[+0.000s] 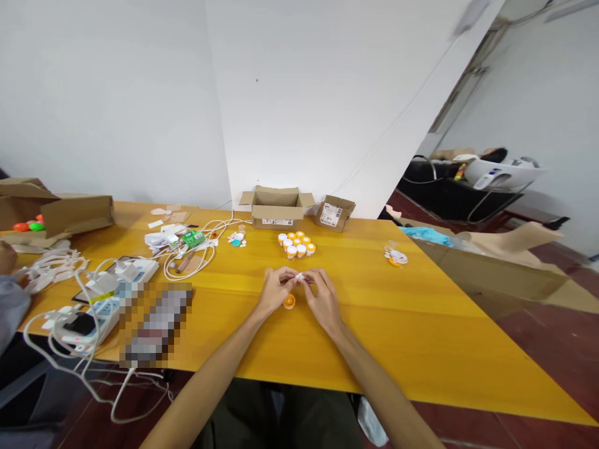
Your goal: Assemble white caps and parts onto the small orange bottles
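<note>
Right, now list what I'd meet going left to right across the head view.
Open cardboard box with bright balls → green packet → teal piece → left hand → small white piece → right hand → cluster of white and orange parts → white basin.

Head view: single and wide, from the wearer's head, looking forward and down
Worktop (421,349): seen obliquely from above its near edge, spanning much of the lower half
Hands (324,299): near, just below mid-view, forearms (218,368) reaching up from the bottom edge
Wall (304,112): faced beyond the far edge, farther off
</note>
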Demonstrator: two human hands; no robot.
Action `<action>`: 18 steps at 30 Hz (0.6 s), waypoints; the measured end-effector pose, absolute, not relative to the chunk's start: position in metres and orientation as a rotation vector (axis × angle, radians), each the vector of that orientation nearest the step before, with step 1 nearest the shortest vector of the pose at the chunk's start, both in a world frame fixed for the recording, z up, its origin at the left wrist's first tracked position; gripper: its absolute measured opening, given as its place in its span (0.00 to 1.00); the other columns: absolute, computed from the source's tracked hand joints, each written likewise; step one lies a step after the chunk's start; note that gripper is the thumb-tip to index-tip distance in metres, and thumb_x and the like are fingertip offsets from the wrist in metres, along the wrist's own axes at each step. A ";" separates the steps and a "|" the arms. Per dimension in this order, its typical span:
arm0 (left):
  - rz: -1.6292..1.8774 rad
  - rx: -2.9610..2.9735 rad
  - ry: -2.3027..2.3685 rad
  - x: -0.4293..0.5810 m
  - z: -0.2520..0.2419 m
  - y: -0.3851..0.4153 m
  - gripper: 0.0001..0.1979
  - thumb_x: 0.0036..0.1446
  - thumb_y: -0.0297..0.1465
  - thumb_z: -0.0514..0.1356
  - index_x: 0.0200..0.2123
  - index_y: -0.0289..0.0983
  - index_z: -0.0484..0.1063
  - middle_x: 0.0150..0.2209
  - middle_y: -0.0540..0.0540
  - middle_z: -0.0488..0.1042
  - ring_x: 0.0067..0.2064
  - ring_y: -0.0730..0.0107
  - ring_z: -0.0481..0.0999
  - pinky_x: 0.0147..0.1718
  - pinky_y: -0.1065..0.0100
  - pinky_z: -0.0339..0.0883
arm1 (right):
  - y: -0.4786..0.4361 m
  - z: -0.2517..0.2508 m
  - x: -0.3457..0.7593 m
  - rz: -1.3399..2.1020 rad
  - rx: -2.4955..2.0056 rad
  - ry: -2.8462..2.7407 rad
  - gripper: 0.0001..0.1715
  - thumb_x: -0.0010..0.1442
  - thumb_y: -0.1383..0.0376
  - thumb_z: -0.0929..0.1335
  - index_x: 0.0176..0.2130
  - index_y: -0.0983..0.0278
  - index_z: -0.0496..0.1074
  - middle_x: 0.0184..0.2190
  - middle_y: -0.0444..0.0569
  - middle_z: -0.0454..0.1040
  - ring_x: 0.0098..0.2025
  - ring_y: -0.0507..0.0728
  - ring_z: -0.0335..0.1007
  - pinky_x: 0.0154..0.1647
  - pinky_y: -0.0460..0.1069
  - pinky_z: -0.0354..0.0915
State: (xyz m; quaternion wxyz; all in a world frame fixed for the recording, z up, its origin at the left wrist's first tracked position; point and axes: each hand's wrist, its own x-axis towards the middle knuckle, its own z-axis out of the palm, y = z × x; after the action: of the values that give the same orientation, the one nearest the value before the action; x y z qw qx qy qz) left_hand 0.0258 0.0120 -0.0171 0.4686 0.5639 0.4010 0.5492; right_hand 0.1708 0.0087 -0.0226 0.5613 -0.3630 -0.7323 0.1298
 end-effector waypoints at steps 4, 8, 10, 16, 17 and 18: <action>1.354 1.368 0.980 0.026 -0.015 0.011 0.05 0.51 0.29 0.67 0.32 0.36 0.75 0.34 0.44 0.82 0.38 0.65 0.82 0.44 0.64 0.76 | 0.009 -0.024 0.171 0.322 -0.880 -1.713 0.07 0.67 0.63 0.63 0.39 0.58 0.71 0.35 0.48 0.72 0.36 0.57 0.73 0.38 0.52 0.75; 1.352 1.363 0.994 0.026 -0.013 0.011 0.05 0.51 0.30 0.67 0.31 0.36 0.76 0.34 0.44 0.82 0.39 0.65 0.82 0.44 0.64 0.76 | 0.010 -0.026 0.172 0.341 -0.918 -1.707 0.06 0.67 0.61 0.64 0.38 0.58 0.70 0.33 0.48 0.72 0.35 0.58 0.73 0.37 0.53 0.74; 1.350 1.363 1.004 0.026 -0.012 0.011 0.05 0.51 0.30 0.68 0.31 0.36 0.76 0.35 0.44 0.82 0.38 0.65 0.82 0.44 0.64 0.76 | 0.010 -0.026 0.172 0.346 -0.942 -1.711 0.07 0.67 0.60 0.64 0.37 0.58 0.70 0.33 0.48 0.72 0.35 0.58 0.73 0.37 0.53 0.74; 1.354 1.379 1.036 0.026 -0.012 0.012 0.05 0.50 0.30 0.68 0.31 0.36 0.76 0.33 0.45 0.82 0.38 0.65 0.82 0.43 0.65 0.76 | 0.011 -0.026 0.172 0.344 -0.954 -1.708 0.07 0.67 0.61 0.63 0.37 0.58 0.70 0.33 0.48 0.73 0.35 0.58 0.72 0.37 0.53 0.74; 1.358 1.380 1.038 0.026 -0.012 0.012 0.05 0.50 0.29 0.68 0.31 0.36 0.77 0.33 0.45 0.82 0.38 0.65 0.82 0.43 0.65 0.76 | 0.011 -0.026 0.172 0.344 -0.958 -1.707 0.07 0.67 0.61 0.63 0.37 0.58 0.70 0.33 0.48 0.73 0.35 0.58 0.73 0.37 0.53 0.74; 1.360 1.382 1.039 0.026 -0.012 0.012 0.05 0.49 0.29 0.68 0.31 0.36 0.77 0.33 0.44 0.82 0.38 0.64 0.82 0.43 0.64 0.76 | 0.011 -0.026 0.172 0.347 -0.963 -1.706 0.07 0.67 0.61 0.63 0.37 0.58 0.69 0.33 0.48 0.73 0.35 0.58 0.73 0.37 0.53 0.74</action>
State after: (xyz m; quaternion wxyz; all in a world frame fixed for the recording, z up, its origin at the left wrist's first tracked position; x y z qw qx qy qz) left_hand 0.0258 0.0122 -0.0119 0.4538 0.5599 0.4209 0.5508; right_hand 0.1718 0.0110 -0.0261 0.5447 -0.4060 -0.7191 0.1462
